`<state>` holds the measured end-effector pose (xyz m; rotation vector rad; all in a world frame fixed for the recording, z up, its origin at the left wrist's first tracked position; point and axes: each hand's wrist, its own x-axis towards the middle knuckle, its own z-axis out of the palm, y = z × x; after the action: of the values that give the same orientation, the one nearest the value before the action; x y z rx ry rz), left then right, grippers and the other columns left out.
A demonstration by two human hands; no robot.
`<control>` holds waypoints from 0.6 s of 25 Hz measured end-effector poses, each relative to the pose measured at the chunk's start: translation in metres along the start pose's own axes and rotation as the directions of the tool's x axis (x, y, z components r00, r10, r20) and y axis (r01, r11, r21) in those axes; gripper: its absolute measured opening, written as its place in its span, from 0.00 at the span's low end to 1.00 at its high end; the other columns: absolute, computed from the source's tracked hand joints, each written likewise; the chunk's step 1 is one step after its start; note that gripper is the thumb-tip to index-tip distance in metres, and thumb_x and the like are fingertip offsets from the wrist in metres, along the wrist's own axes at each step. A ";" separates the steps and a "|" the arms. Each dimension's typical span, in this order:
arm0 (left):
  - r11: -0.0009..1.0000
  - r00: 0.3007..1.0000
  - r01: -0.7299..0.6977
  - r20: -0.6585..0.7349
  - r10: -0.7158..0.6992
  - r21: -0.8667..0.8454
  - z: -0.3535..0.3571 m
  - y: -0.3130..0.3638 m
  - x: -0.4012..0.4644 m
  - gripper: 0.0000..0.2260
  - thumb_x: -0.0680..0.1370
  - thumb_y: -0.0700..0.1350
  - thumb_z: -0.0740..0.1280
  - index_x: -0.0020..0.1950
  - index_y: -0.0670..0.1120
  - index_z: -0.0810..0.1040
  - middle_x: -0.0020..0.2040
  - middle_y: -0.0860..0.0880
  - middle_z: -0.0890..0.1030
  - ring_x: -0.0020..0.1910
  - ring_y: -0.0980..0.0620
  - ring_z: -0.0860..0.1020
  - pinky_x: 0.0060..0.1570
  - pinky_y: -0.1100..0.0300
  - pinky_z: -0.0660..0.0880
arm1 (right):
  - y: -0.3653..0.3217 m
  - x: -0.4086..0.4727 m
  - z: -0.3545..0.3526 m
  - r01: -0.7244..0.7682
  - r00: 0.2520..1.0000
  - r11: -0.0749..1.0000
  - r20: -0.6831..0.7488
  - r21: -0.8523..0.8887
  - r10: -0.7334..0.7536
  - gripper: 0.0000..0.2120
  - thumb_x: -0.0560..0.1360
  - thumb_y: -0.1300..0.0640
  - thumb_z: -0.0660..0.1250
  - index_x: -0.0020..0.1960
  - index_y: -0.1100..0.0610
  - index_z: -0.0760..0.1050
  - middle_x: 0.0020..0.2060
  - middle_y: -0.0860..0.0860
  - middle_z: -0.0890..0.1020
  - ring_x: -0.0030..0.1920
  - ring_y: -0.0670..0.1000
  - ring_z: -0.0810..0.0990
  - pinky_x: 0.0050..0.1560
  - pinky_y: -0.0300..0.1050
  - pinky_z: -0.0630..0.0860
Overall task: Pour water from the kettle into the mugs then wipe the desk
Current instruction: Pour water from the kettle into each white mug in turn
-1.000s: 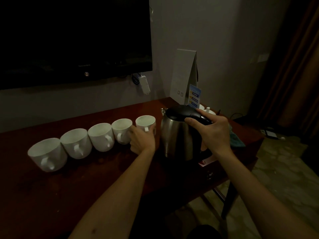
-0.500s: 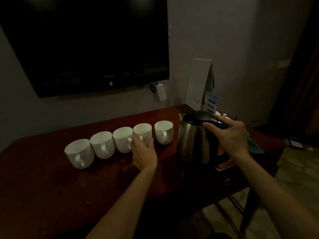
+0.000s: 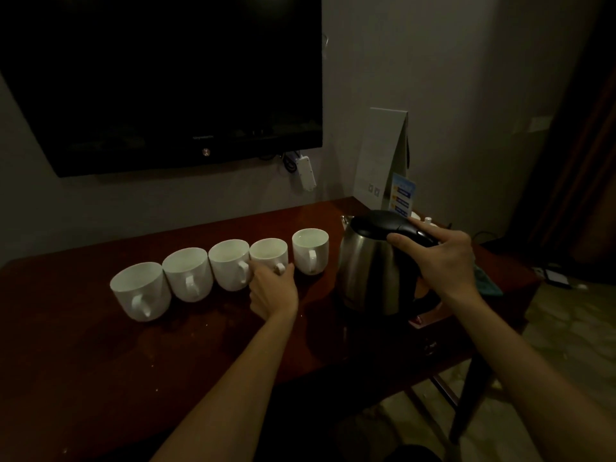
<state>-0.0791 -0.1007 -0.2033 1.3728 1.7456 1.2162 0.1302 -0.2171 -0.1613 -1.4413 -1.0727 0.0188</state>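
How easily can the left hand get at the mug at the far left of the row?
Probably yes: the left hand is at the fourth mug, and the desk before the far-left mug looks free.

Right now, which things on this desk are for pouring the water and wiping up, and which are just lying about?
For the job:
- steel kettle, right hand on its handle
- five white mugs in a row, left hand at the fourth
- teal cloth, probably for wiping
- desk

Lying about:
- blue leaflet
- white folded card
- wall television

Five mugs (image 3: 230, 265) in a row on the desk (image 3: 100, 361), kettle (image 3: 373, 268) right.
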 end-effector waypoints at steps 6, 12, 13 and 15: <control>0.999 1.000 0.014 0.027 -0.013 -0.037 -0.001 -0.002 -0.004 0.35 0.74 0.50 0.75 0.76 0.45 0.63 0.71 0.43 0.74 0.69 0.40 0.74 0.60 0.44 0.73 | -0.002 0.000 0.000 -0.010 1.000 1.000 0.014 0.027 0.010 0.27 0.66 0.51 0.79 0.62 0.57 0.80 0.53 0.51 0.84 0.51 0.46 0.83 0.49 0.38 0.81; 0.987 0.986 -0.146 0.097 0.139 0.071 -0.025 -0.029 0.000 0.27 0.68 0.57 0.79 0.62 0.47 0.78 0.58 0.48 0.83 0.59 0.45 0.80 0.48 0.51 0.76 | -0.003 0.004 -0.004 -0.079 0.992 0.993 0.106 0.093 0.069 0.27 0.66 0.54 0.79 0.63 0.56 0.79 0.56 0.53 0.83 0.57 0.52 0.82 0.58 0.51 0.80; 0.980 0.973 -0.187 0.150 0.175 0.066 -0.029 -0.032 0.002 0.26 0.67 0.58 0.79 0.60 0.48 0.79 0.57 0.49 0.84 0.57 0.46 0.81 0.48 0.52 0.76 | -0.004 0.003 -0.007 -0.085 0.990 0.991 0.124 0.106 0.072 0.26 0.66 0.56 0.79 0.63 0.55 0.79 0.55 0.53 0.83 0.56 0.52 0.82 0.57 0.51 0.81; 0.968 0.933 -0.245 0.281 0.223 0.045 -0.042 -0.037 0.008 0.26 0.66 0.57 0.80 0.61 0.49 0.81 0.56 0.50 0.84 0.57 0.48 0.81 0.52 0.49 0.78 | -0.009 0.001 -0.011 -0.081 0.984 0.988 0.167 0.130 0.059 0.23 0.67 0.58 0.79 0.60 0.51 0.78 0.52 0.51 0.83 0.54 0.50 0.83 0.54 0.45 0.82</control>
<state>-0.1327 -0.1072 -0.2197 1.7476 1.4818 1.0247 0.1325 -0.2271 -0.1509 -1.3702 -1.1307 0.2604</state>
